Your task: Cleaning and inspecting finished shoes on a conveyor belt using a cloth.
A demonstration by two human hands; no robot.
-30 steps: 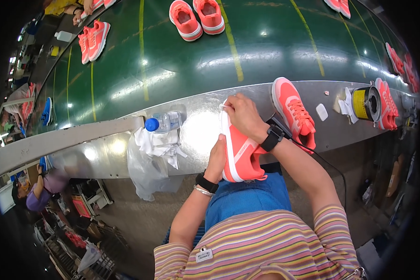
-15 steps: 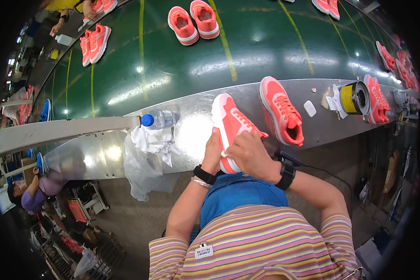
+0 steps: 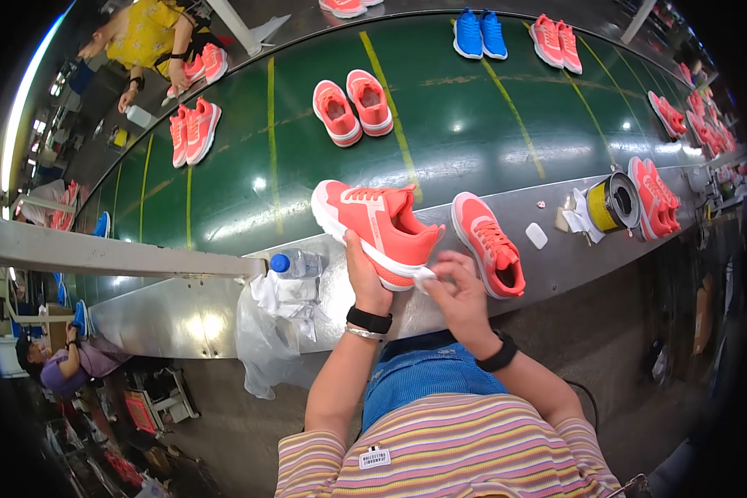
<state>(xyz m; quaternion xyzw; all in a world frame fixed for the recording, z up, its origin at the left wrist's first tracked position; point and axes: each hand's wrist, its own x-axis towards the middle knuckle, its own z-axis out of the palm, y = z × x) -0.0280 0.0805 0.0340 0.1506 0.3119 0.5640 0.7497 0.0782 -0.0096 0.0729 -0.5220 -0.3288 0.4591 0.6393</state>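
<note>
L hand (image 3: 363, 274) grips the coral sneaker (image 3: 379, 229) under its sole, held over the steel bench's near edge (image 3: 183, 319); R hand (image 3: 461, 290) pinches a white cloth (image 3: 424, 279) at the heel. Looks light, soft upper, stiff sole, so best held by sole. Its mate (image 3: 490, 244) lies just right; green conveyor (image 3: 465, 141) beyond.

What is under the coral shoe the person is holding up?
The left hand grips the coral shoe from below, and the right hand presses a white cloth at its heel. Beneath lies the metal ledge; the sole's tread is hidden.
</note>
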